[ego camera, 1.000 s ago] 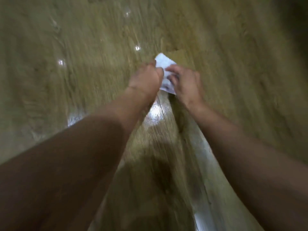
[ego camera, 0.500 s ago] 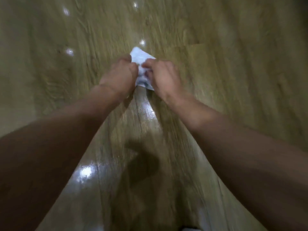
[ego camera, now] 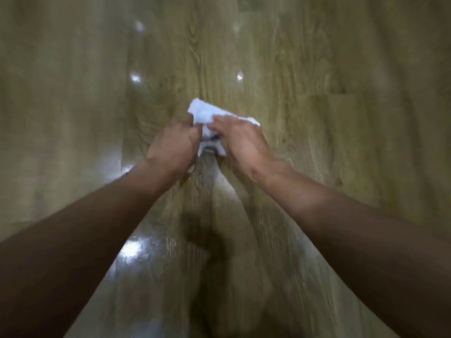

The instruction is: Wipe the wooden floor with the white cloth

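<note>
The wooden floor (ego camera: pixel 341 118) fills the whole view, with pale olive-brown planks whose grain runs away from the person; it is glossy and much of it is smeared by blur. Two bare forearms reach forward over it from the bottom corners, the left arm (ego camera: pixel 80 240) from the lower left and the right arm (ego camera: pixel 353 228) from the lower right, and they come together near the middle of the view. A dark shadow (ego camera: pixel 207 240) lies on the planks between the arms, below the hands. The left hand (ego camera: pixel 174 145) and the right hand (ego camera: pixel 240 140) sit close together, knuckles up, almost touching. The left hand's fingers are curled in and grip the near left part of the white cloth (ego camera: pixel 207 112). The right hand lies over the cloth's right side, with its fingers bent and its thumb pinching the fabric towards the left hand. The cloth is bunched between the two hands, a crumpled fold sticking out beyond the fingertips and a smaller piece hanging between the palms. Whether it touches the planks cannot be told from the blur. A bright patch of reflected light (ego camera: pixel 133 248) shines on the floor beside the left arm, and smaller glints (ego camera: pixel 240 76) lie farther off
</note>
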A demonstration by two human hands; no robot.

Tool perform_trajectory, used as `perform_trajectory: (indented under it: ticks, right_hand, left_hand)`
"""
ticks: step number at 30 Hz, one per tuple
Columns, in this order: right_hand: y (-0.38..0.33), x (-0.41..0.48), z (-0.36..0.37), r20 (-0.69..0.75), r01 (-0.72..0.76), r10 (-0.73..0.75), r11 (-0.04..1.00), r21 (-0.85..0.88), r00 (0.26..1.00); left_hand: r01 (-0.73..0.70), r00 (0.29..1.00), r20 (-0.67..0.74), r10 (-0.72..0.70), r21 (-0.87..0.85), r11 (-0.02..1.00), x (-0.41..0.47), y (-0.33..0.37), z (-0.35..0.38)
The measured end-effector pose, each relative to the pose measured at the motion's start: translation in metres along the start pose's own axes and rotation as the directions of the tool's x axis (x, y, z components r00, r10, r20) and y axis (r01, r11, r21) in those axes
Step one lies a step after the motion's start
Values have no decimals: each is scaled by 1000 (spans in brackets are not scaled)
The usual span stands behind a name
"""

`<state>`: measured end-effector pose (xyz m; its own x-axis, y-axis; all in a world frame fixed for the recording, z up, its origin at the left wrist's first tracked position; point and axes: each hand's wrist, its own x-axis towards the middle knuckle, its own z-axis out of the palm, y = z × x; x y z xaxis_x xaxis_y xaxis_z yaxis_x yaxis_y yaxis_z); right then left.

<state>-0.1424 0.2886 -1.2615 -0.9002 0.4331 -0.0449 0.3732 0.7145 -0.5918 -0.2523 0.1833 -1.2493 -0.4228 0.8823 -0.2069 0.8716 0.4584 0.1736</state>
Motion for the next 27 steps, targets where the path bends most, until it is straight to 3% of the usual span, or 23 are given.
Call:
perform_trajectory:
  ticks: [2,5,11,13,17,22,25,27]
  right_hand:
    - [2,-25,-10,155,143,-121,980,-138,980]
    - [14,-21,-28,179,173,-145,973,-154,973]
    - [-67,44,37,150,102,-82,986,-132,985]
    - [-74,23,47,172,141,-133,989,-34,976]
    - [-61,8,32,196,209,-216,976,59,957]
    - [-113,62,72,139,123,-128,991,49,982]
    - [-145,53,88,230,271,-257,962,-32,939]
    - [-142,33,90,263,340,-309,937,-79,914]
  left_hand:
    - [-3,999,52,5,-46,999,-34,6,2]
    - [-26,999,40,28,-60,998,-35,13,8]
    - [356,935,19,-355,-50,933,-29,-69,-2]
    - [326,942,-62,-329,-54,944,-65,-67,-6]
    - [197,980,38,-196,-28,980,-87,-48,-8]
    - [418,908,1,-419,-72,906,-75,-105,-17]
    - [494,854,-117,-507,-124,861,-110,-131,-8]
    - [469,863,-130,-488,-148,870,-136,-122,2]
